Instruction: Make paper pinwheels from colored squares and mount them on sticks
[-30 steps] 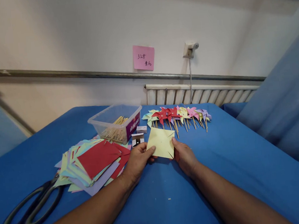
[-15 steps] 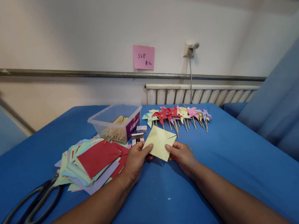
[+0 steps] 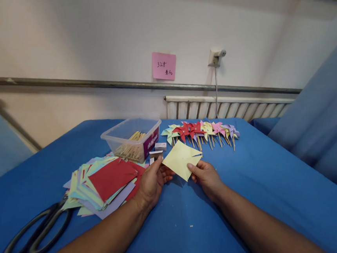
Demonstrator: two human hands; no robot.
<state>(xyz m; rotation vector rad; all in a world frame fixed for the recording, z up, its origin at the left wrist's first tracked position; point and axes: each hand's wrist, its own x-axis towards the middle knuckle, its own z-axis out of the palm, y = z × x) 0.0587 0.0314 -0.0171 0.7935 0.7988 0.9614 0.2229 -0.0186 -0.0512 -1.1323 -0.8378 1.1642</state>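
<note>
A pale yellow paper square (image 3: 181, 159), slit at its right corner, is held up above the blue table. My right hand (image 3: 205, 175) pinches its lower right edge, thumb on top. My left hand (image 3: 153, 180) is at the left corner with its thumb raised off the paper and its fingers apart; whether the fingertips still touch the paper from beneath I cannot tell. Just behind the left hand stands a small open box (image 3: 156, 155), partly hidden. A stack of coloured paper (image 3: 111, 180), red on top, lies left of that hand.
Large scissors (image 3: 44, 228) lie at the left. A clear plastic bin (image 3: 110, 138) of wooden sticks and a small white box (image 3: 160, 147) stand behind the paper. Finished pinwheels (image 3: 196, 129) lie in a row at the back, before a radiator (image 3: 199, 106).
My left thumb has lifted off the yellow paper and the left fingers have spread. The right hand keeps its pinch, and the paper has shifted slightly right.
</note>
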